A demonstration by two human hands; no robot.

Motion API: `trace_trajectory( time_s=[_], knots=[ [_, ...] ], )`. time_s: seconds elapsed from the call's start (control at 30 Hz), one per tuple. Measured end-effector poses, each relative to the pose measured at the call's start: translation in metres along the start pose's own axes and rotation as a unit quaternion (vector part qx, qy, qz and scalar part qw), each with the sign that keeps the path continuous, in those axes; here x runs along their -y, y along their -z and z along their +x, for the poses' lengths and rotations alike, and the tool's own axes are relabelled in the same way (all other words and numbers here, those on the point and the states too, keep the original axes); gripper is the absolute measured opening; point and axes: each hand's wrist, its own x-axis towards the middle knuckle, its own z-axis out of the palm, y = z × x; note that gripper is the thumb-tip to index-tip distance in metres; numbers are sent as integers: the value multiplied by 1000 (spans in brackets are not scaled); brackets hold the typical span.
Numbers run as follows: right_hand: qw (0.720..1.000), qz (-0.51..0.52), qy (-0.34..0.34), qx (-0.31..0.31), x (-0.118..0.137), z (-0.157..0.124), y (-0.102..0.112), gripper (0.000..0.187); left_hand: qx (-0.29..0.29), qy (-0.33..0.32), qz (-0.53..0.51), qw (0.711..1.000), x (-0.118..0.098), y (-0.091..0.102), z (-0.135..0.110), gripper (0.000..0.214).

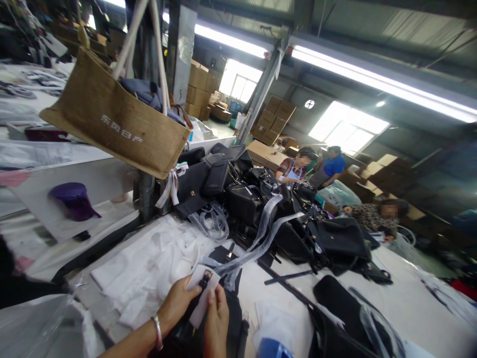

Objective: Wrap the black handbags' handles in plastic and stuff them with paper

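Note:
Low in the view, my left hand [178, 302], with a metal bangle on the wrist, and my right hand [216, 320] are both closed on a small white wrapper [201, 296] around a black strap with a metal clasp [205, 279]. They hold it over a black bag [233, 325] lying on the white table [406, 303]. Clear plastic strips [257, 243] trail away from the wrapper towards the pile behind.
A heap of black handbags [261, 199] covers the table's middle. White fabric sheets [149, 268] lie to the left. A brown jute bag [115, 124] hangs overhead at left. Other people [298, 166] work at the far side, with cardboard boxes [274, 117] stacked behind.

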Motion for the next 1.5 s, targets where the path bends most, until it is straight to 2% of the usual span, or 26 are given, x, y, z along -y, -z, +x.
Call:
trace_trajectory(
  time_s=[0.13, 0.23, 0.4, 0.5, 0.67, 0.9, 1.1, 1.27, 1.4, 1.5],
  knots=[
    [1000, -25, 4, 14, 3, -4, 3, 45, -14, 13, -8, 1000, -2, 0, -1, 31],
    [997, -19, -9, 71, 10, 3, 15, 42, -3, 23, -18, 1000, -6, 1, -3, 31],
    [979, 73, -69, 175, 16, 25, 32, 28, 88, 9, -48, 995, -15, 0, -7, 31],
    [969, 127, -81, 196, 16, 31, 30, 26, 121, 4, -51, 991, -18, -2, -7, 34],
    [972, 101, -58, 202, 27, 31, 19, 42, 115, -16, -25, 993, -22, -3, -10, 42],
    [979, 5, -25, 203, 49, 25, 19, 45, 91, -29, 6, 995, -34, -6, -18, 40],
    [984, -18, -27, 174, 41, 24, 20, 36, 90, -53, 82, 991, -32, -5, -17, 32],
    [988, -50, -39, 141, 31, 30, 27, 31, 114, -121, 219, 961, -40, -5, -17, 29],
    [989, -70, -27, 125, 30, 30, 33, 30, 162, -110, 177, 965, -42, -4, -21, 36],
    [991, -90, -21, 98, 30, 28, 33, 30, 173, -91, 124, 973, -31, -8, -24, 53]
  ],
)
